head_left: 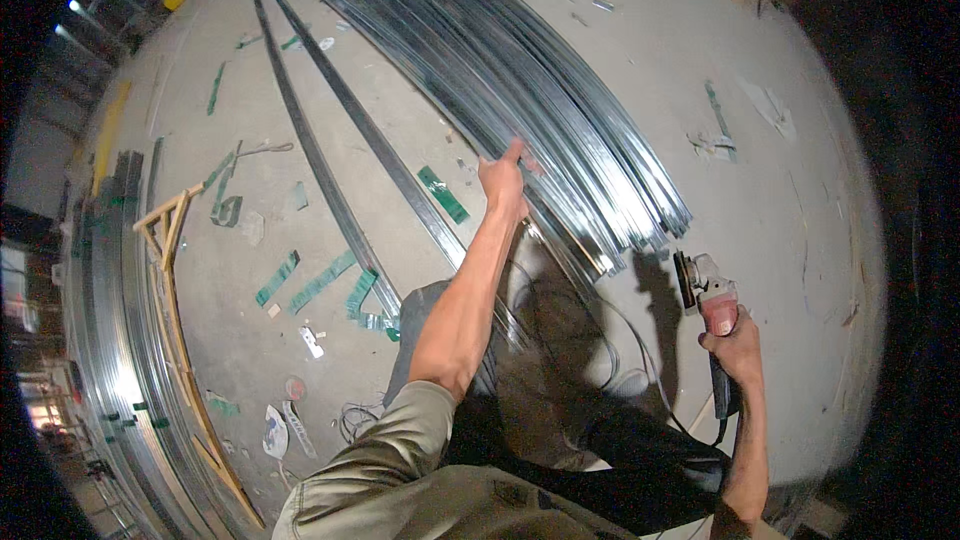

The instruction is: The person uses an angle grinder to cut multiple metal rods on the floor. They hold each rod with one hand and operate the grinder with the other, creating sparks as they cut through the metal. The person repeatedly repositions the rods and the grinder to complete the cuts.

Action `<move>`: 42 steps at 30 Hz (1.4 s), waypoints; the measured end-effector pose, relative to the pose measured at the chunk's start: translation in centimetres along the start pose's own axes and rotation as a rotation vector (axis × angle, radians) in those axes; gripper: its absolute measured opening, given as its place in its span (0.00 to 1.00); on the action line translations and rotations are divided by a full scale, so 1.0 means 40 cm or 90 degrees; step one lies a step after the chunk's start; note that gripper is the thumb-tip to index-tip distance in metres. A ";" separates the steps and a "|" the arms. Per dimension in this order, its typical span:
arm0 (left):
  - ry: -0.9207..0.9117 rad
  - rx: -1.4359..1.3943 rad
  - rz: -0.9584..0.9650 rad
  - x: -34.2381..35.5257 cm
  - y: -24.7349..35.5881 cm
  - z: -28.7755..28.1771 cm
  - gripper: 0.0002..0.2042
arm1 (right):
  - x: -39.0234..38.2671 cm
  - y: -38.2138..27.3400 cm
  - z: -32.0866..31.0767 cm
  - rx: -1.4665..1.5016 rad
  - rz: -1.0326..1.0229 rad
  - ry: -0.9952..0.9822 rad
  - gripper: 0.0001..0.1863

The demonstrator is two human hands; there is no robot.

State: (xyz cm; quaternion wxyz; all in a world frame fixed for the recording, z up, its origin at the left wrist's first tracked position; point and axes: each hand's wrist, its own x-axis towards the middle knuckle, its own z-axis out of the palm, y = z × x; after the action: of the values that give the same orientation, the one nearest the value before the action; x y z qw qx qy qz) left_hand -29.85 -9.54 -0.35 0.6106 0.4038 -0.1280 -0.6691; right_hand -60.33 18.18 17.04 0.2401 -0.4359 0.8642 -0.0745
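My right hand is wrapped around the body of a red and grey angle grinder, held off to the right of the metal's near ends. Its dark disc faces left, toward those ends, with a gap between. A black cord trails from its handle. My left arm reaches forward, and the left hand grips a long metal profile at the left edge of a thick bundle of shiny steel profiles. Some of its fingers are hidden behind the hand.
Two separate profiles lie on the concrete floor left of the bundle. Scraps of green tape are scattered about. Farther left are a wooden frame and more stacked profiles. The cord loops near my legs.
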 end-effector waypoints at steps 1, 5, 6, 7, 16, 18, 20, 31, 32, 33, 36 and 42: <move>-0.004 0.008 0.021 -0.016 0.031 0.005 0.08 | 0.015 0.002 -0.004 0.016 -0.011 -0.006 0.28; -0.041 0.042 0.030 -0.053 0.165 -0.017 0.05 | 0.065 0.001 0.019 0.042 -0.062 0.021 0.28; -0.053 0.039 0.032 -0.062 0.188 -0.027 0.05 | 0.071 -0.002 0.023 0.019 -0.054 0.022 0.28; -0.045 0.039 0.022 -0.069 0.205 -0.035 0.05 | 0.079 -0.006 0.025 0.035 -0.060 0.018 0.28; -0.059 0.225 0.092 -0.042 0.167 -0.037 0.08 | 0.087 -0.060 0.029 0.283 -0.049 -0.095 0.19; -0.123 0.301 0.022 -0.014 0.135 -0.035 0.15 | 0.075 -0.051 0.029 0.328 -0.034 -0.098 0.17; -0.178 0.349 -0.068 0.002 0.085 -0.031 0.17 | 0.067 -0.038 0.026 0.370 -0.025 -0.069 0.16; -0.465 1.075 0.026 0.120 -0.143 -0.122 0.37 | 0.062 0.052 0.012 0.552 0.103 -0.079 0.20; -0.464 1.122 0.008 0.156 -0.125 -0.150 0.36 | 0.062 0.059 0.016 0.565 0.118 -0.087 0.20; -0.476 1.159 -0.002 0.184 -0.102 -0.184 0.35 | 0.062 0.063 0.018 0.561 0.147 -0.081 0.21; -0.405 1.306 0.086 0.198 -0.035 -0.323 0.32 | 0.065 0.064 0.027 0.614 0.149 -0.084 0.22; -0.141 1.225 -0.370 0.004 -0.091 -0.594 0.44 | 0.053 0.046 0.014 0.568 0.162 -0.114 0.19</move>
State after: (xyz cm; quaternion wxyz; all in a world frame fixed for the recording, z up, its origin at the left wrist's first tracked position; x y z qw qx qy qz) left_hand -15.88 -1.25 -18.08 -0.1760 0.6758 -0.5659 -0.4384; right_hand -62.45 17.68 15.18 0.4846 -0.1851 0.7703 -0.3709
